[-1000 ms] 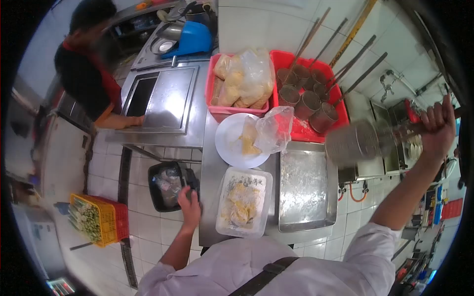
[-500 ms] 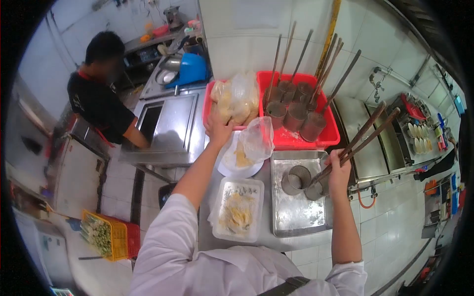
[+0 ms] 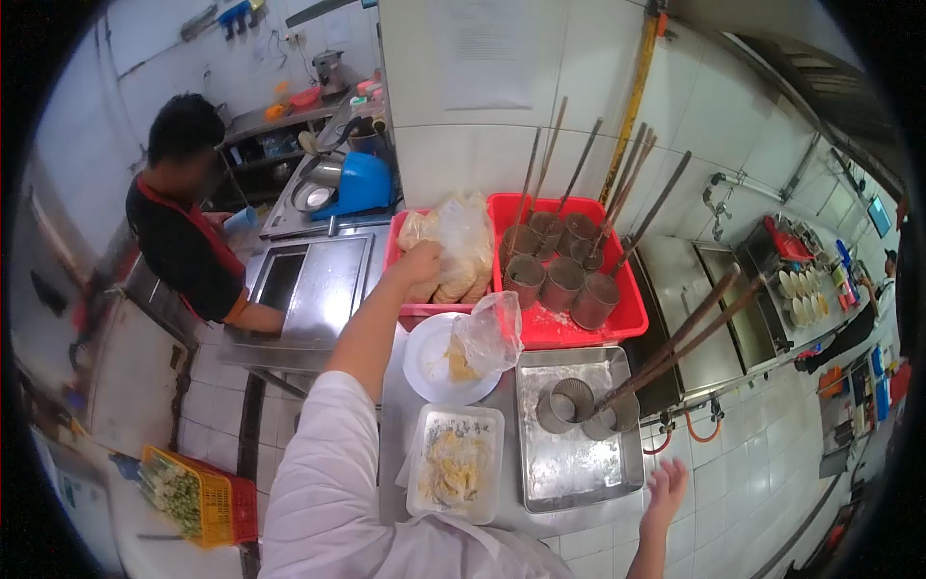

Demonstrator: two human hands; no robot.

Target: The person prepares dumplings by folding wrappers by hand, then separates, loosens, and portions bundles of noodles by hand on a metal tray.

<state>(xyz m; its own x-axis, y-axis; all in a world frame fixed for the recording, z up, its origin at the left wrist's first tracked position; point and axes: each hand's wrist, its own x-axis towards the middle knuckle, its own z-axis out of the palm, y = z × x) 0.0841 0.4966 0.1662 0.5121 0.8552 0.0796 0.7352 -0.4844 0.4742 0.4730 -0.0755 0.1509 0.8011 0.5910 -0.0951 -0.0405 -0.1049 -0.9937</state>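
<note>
My left hand [image 3: 422,261] is closed on a clear plastic bag [image 3: 461,236], one of several holding pale yellowish food in a red tub [image 3: 429,310]. My right hand [image 3: 666,490] is held off the table's right front corner, fingers apart and holding nothing. Two noodle strainers, one of them a mesh-walled noodle strainer [image 3: 569,403], stand in a metal tray [image 3: 579,492], their long handles leaning right. A white plate [image 3: 424,359] carries an opened plastic bag [image 3: 490,333] with some pale food. Nearer me, a white plastic tray [image 3: 492,463] holds pale yellow strands, probably noodles.
Several more strainers with upright handles fill a red bin [image 3: 632,314] behind the tray. A co-worker [image 3: 183,222] stands left at a steel counter [image 3: 328,280]. A yellow crate [image 3: 198,497] of green vegetables sits on the floor. Steel basins [image 3: 690,309] line the right.
My right hand has let go of the strainer handles and drawn back toward me. My left hand has moved from the red tub's front edge further in, onto the bag.
</note>
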